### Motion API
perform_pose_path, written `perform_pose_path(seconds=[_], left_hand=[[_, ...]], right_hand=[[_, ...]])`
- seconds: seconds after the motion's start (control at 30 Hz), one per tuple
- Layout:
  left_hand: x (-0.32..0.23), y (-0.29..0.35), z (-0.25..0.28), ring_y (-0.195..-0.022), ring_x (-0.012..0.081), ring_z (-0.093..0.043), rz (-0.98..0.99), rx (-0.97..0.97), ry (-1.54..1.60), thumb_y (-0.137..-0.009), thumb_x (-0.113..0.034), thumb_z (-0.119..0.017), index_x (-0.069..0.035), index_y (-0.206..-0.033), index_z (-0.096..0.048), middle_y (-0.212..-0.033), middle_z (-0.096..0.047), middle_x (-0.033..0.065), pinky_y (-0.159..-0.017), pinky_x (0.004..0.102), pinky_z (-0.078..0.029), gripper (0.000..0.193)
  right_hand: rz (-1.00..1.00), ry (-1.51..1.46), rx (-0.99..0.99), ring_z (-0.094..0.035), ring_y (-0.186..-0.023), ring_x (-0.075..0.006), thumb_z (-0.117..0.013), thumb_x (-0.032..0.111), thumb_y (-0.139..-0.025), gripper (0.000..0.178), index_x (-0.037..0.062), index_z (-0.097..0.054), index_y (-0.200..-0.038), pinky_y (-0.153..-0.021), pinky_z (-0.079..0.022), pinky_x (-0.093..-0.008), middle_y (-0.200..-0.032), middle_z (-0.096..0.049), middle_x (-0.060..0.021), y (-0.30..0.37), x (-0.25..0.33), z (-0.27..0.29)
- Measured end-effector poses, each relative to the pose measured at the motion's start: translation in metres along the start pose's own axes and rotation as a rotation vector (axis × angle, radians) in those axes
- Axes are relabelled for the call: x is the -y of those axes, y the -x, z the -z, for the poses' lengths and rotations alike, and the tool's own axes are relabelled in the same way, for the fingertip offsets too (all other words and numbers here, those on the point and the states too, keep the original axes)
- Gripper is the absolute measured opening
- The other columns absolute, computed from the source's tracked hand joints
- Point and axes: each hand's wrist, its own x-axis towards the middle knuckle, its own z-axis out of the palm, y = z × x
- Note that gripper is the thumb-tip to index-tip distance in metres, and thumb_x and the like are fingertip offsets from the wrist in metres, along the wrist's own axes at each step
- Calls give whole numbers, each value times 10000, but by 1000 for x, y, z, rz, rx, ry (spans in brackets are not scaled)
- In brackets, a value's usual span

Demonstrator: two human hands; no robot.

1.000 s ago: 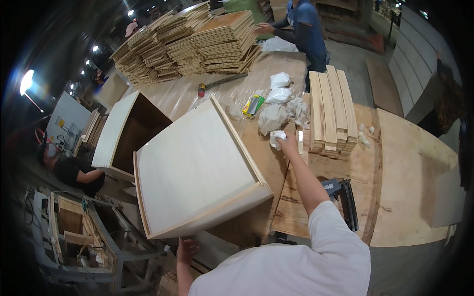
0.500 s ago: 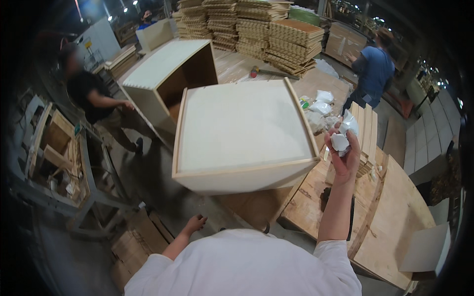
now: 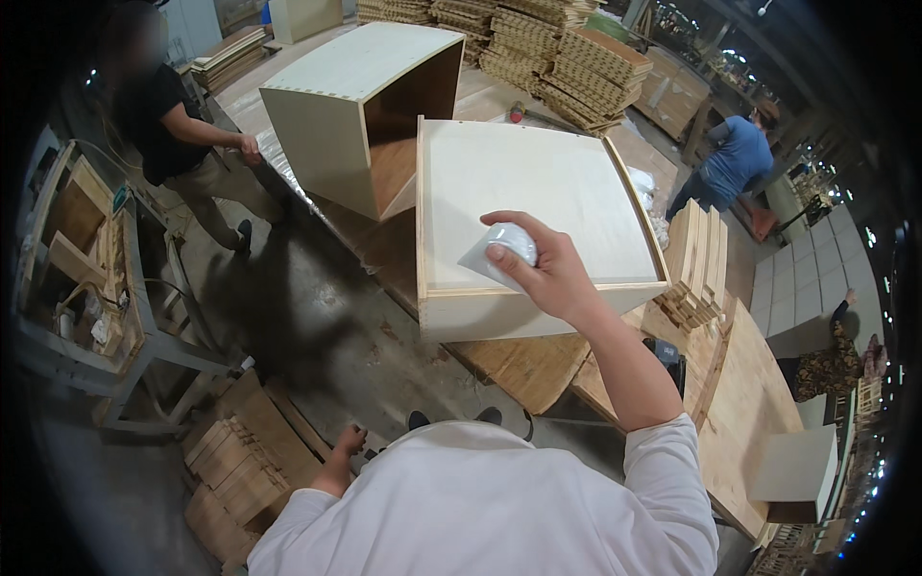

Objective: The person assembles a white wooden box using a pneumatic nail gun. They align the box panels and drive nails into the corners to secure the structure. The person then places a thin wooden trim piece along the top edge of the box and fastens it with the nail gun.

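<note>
My right hand (image 3: 543, 264) is closed round a small white plastic packet (image 3: 501, 254), its contents not clear to see. It is held over the near part of a pale wooden box (image 3: 528, 192), whose top panel sits between raised wooden edges. Low on the left, my left hand (image 3: 351, 442) hangs beside my body, away from the box. Its fingers look loosely bent with nothing visible in them. Beyond the box's left side stands a second pale box (image 3: 327, 125), its brown inside facing right.
Stacked wooden strips (image 3: 696, 264) and a black nail gun (image 3: 665, 355) lie on the worktable (image 3: 749, 384) at right. More white packets (image 3: 642, 182) lie behind the box. One co-worker (image 3: 182, 125) stands left, another (image 3: 735, 158) far right. Boards (image 3: 235, 466) lie low left.
My right hand has swung left with the white packet, from beside the strips to over the box. The view has shifted, and my left hand appears lower.
</note>
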Motion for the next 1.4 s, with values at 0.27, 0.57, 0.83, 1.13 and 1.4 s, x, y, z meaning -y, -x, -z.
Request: perform_pose_path(seconds=[0.27,0.57,0.83,1.13,1.4], left_hand=[[13,-15,16,-653,217,-635,0,10,44,-895,-303,-527,25,-1035,-581,-822,-658,123,-562,354,-506,361],[-21,-31,12,-642,210,-626,-65,6,16,-898,-275,-532,21,-989,-583,-819,-653,125,-555,351,-499,314],[-54,-28,5,-703,231,-661,-116,9,-184,-903,-271,-539,29,-1015,-589,-860,-668,142,-579,363,-524,324],[-101,-25,-28,-698,239,-667,-160,36,-209,-906,-271,-543,15,-1099,-585,-907,-679,141,-590,362,-535,348],[-129,-27,-53,-687,234,-663,-222,48,-190,-903,-272,-549,24,-1091,-580,-865,-678,143,-576,360,-526,352]], right_hand=[[-88,309,162,-549,-481,-231,-660,362,-860,397,57,-607,-1108,-518,-438,-348,-515,-537,-113,-23,11,-30],[-41,391,51,-482,-446,-170,-665,322,-872,306,84,-629,-1060,-493,-415,-312,-480,-484,-90,-8,-10,-9],[-293,511,-14,-675,-693,-303,-648,397,-861,371,82,-636,-1058,-679,-536,-371,-713,-670,-163,28,-24,71],[-331,689,-223,-656,-766,-310,-651,335,-874,321,74,-629,-1059,-710,-512,-374,-810,-668,-173,74,-69,167],[-267,812,-174,-642,-765,-351,-668,333,-850,312,80,-633,-1029,-671,-502,-407,-850,-667,-167,92,-79,212]])
